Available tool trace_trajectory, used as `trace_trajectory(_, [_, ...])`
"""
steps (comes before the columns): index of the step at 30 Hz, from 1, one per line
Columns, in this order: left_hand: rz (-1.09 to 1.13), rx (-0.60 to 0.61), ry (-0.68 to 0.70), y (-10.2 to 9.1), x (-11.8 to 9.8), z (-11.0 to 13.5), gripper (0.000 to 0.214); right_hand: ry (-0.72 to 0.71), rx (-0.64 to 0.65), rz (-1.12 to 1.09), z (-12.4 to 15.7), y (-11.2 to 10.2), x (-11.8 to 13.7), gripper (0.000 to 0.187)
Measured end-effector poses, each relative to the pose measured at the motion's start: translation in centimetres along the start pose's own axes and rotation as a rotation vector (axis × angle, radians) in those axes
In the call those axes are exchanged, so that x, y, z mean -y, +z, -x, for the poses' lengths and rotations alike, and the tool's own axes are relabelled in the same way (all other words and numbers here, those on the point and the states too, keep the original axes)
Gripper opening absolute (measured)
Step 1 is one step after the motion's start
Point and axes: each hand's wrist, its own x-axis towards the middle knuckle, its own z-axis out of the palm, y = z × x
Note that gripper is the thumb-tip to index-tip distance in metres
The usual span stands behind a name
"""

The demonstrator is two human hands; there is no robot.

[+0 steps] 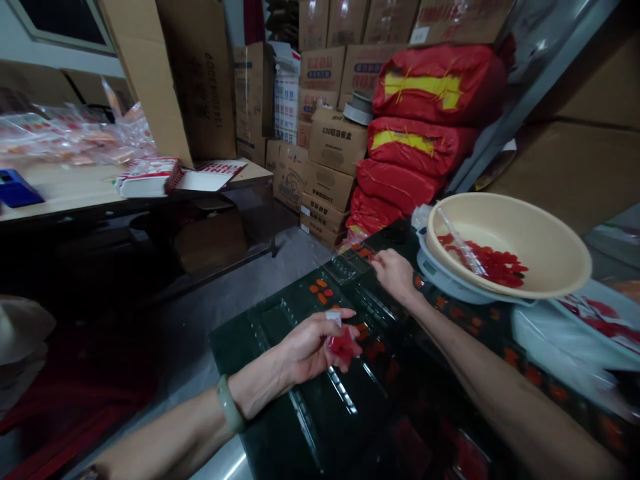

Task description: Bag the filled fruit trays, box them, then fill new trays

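Note:
My left hand point(320, 343), with a pale wrap on one finger and a green bangle at the wrist, is closed around a small bunch of red, soft-looking pieces point(344, 345) above the dark green tabletop point(280, 380). Farther forward, my right hand point(395, 272) reaches down with its fingers pinched together over red pieces point(361, 251) at the table's far edge. What sits between those fingertips is hidden. Clear plastic trays point(343, 270) lie on the green surface, and small orange-red pieces point(321, 291) rest between my hands.
A cream basin point(550, 233) with red pieces and a clear stick stands on a light blue basin point(440, 277) at right. Red wrapped bundles point(415, 177) and cardboard boxes point(327, 177) are stacked behind. At left, a side table point(65, 183) bears bagged packets.

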Motion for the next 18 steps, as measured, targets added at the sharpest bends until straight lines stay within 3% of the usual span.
trace_trajectory(5, [-0.106, -0.039, 0.061, -0.5, -0.2, 0.4, 0.049, -0.025, 0.137, 0.049, -2.8, 3.8, 2.0, 0.024])
trace_trajectory(9, [-0.183, -0.032, 0.105, -0.7, -0.5, 0.3, 0.043, -0.031, 0.255, 0.034, -2.6, 4.0, 1.8, 0.020])
trace_trajectory(12, [-0.236, -0.059, 0.120, -0.7, -0.5, -0.1, 0.031, -0.008, 0.270, -0.024, -1.4, 2.2, 1.2, 0.023])
trace_trajectory(15, [-0.260, -0.141, 0.146, -0.4, -0.3, -0.7, 0.031, -0.013, 0.255, -0.138, 0.9, -0.9, 1.9, 0.032])
trace_trajectory(18, [-0.323, -0.196, 0.224, -0.1, -0.2, -1.0, 0.032, -0.040, 0.472, -0.533, 4.1, -4.1, 3.5, 0.040])
